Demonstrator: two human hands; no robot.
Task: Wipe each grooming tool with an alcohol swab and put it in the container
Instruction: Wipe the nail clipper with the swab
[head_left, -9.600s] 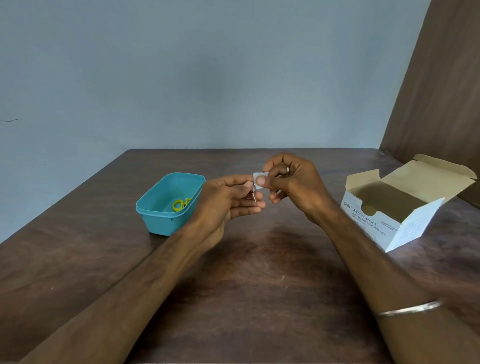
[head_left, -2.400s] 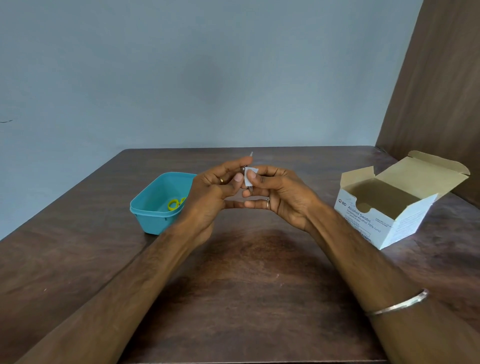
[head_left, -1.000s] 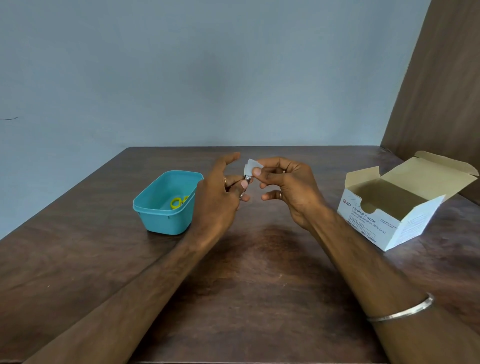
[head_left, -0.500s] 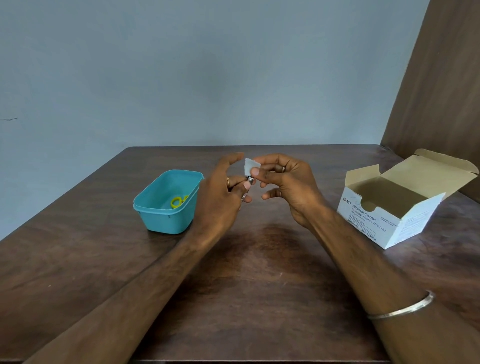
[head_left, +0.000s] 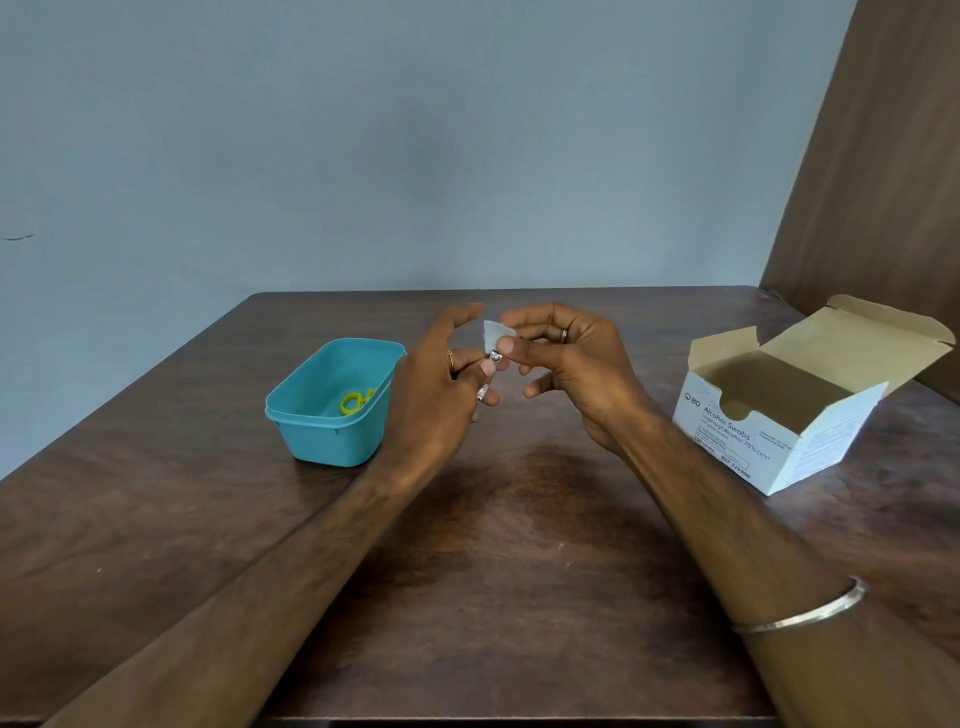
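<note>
Left hand (head_left: 441, 384): pinches a small, slim silver metal grooming tool (head_left: 487, 376) between thumb and fingers, lifted above the dark wooden worktop (head_left: 509, 571) so every side can be reached; what kind of tool it is, I cannot tell.
Right hand (head_left: 566, 364): pinches a small white alcohol swab (head_left: 493, 335) between thumb and forefinger, pressed against the tool's upper end, where the wiping appears to be going on.
Teal plastic container (head_left: 332, 441): sits open just left of the left hand, near enough for a short drop; 1 yellow-handled item (head_left: 356, 401) already lies inside.
White cardboard box of alcohol swabs (head_left: 789, 410): stands flaps open to the right, on the swab hand's side for easy resupply.
Step, as I judge: wiping underway, the tool not yet in the container.
</note>
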